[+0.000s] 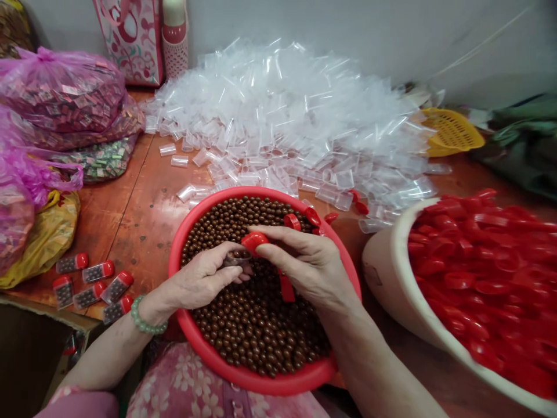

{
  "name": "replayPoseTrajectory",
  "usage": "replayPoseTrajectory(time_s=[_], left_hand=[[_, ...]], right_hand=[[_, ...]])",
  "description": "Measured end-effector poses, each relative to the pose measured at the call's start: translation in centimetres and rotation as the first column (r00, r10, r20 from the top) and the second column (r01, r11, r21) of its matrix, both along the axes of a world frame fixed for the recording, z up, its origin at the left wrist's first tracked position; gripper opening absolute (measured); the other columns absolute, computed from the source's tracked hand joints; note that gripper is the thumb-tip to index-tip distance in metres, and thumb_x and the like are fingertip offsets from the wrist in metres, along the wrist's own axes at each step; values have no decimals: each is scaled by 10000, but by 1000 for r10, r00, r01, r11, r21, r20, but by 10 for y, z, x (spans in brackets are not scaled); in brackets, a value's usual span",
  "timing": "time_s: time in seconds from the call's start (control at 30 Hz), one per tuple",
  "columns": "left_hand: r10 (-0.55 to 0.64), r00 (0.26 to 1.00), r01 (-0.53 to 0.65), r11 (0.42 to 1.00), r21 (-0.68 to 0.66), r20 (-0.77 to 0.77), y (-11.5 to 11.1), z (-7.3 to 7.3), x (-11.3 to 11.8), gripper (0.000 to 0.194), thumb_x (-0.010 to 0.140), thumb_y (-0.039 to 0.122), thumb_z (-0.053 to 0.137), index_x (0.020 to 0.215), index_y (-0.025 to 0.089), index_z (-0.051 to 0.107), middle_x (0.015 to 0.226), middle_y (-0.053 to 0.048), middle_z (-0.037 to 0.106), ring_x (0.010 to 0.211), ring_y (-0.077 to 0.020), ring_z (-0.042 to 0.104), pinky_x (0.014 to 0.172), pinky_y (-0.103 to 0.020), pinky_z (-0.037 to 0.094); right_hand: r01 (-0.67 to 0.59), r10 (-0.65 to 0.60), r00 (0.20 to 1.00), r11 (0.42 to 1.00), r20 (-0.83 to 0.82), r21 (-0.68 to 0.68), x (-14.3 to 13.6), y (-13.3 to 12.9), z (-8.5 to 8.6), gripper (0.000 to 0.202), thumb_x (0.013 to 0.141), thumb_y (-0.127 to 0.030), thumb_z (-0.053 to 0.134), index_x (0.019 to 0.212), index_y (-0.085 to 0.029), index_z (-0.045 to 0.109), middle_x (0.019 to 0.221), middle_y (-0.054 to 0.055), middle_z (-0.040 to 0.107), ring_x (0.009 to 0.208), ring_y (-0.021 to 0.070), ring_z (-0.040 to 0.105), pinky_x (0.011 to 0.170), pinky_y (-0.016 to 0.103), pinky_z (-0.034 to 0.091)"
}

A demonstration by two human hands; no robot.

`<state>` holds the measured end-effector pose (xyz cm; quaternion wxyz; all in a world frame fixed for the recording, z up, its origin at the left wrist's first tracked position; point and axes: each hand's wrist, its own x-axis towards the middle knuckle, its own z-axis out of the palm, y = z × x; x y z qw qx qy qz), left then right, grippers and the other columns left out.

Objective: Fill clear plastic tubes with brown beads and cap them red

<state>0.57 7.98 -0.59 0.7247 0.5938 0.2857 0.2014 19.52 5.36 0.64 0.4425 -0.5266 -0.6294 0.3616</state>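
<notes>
A red basin (183, 244) full of small brown balls (256, 325) sits in front of me. Over it, my left hand (204, 278) grips a small clear tube (237, 258) filled with brown balls. My right hand (304, 264) pinches a red cap (253, 241) right at the tube's mouth. Loose red caps (304, 219) lie on the balls at the basin's far rim.
A big heap of empty clear tubes (287, 116) covers the table behind. A white tub (391, 278) of red caps (487, 273) stands at the right. Several filled, capped tubes (93, 284) lie at the left, near pink bags of sweets (61, 98). A yellow basket (452, 132) sits far right.
</notes>
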Motion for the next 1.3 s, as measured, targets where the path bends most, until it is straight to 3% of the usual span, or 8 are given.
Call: replayPoseTrajectory(time_s=[0.1,0.3,0.6,0.87,1.0,1.07,1.17,1.3], left_hand=[[19,999,-18,999,-44,28,1,0,0,335,897,236,496,1213,134,544,1033,-72,619,890,-151,592,862,-311,493],[60,998,-57,996,-74,32,1,1,0,266,875,272,549,1088,121,595,920,-44,591,833,-147,568,813,-302,497],[45,998,-38,992,-124,49,1,1,1,265,879,239,538,1110,119,582,911,-44,591,803,-128,590,802,-301,502],[40,999,-36,991,-127,32,3,-3,0,193,862,305,553,962,139,552,859,-40,589,770,-142,588,743,-312,496],[12,1000,-14,993,-120,-17,2,-5,-1,195,879,327,542,942,142,548,818,-28,580,744,-129,563,703,-279,480],[14,1000,-15,992,-125,-6,2,-5,-2,228,881,364,553,908,137,556,815,-29,582,743,-129,554,705,-276,476],[58,997,-49,982,-181,46,3,-7,0,301,854,422,600,920,129,577,845,-36,597,766,-137,561,742,-292,480],[98,987,-63,966,-251,131,3,-8,3,371,829,443,649,1014,122,618,927,-61,650,900,-183,602,873,-348,476]], right_hand=[[46,-45,998,999,-47,24,-6,-2,-4,226,874,-269,654,1093,-257,705,1005,12,751,875,171,703,791,304,574],[-22,3,993,986,116,164,-12,-4,-1,183,869,-213,655,1039,-246,714,870,3,731,777,149,655,733,293,538],[9,-13,997,998,-81,-56,-8,-3,-6,160,860,-307,673,981,-213,720,898,25,749,776,158,698,718,278,581],[-42,35,983,998,179,37,-5,-3,-2,146,884,-269,638,998,-206,703,906,34,755,799,176,703,749,309,576],[-204,150,919,973,365,112,-4,-4,5,174,937,-268,554,1046,-188,664,916,62,741,790,180,698,721,306,569],[-268,165,864,950,476,158,-7,-5,5,315,910,-360,600,1139,-144,608,987,115,716,859,222,689,751,347,573],[-290,98,753,937,651,195,-16,-9,0,640,809,-508,685,1224,-54,509,1014,187,664,892,291,651,757,419,568],[-268,-86,647,905,757,331,-28,-11,-10,586,857,-457,601,1214,-11,469,937,191,639,811,286,608,693,409,542]])
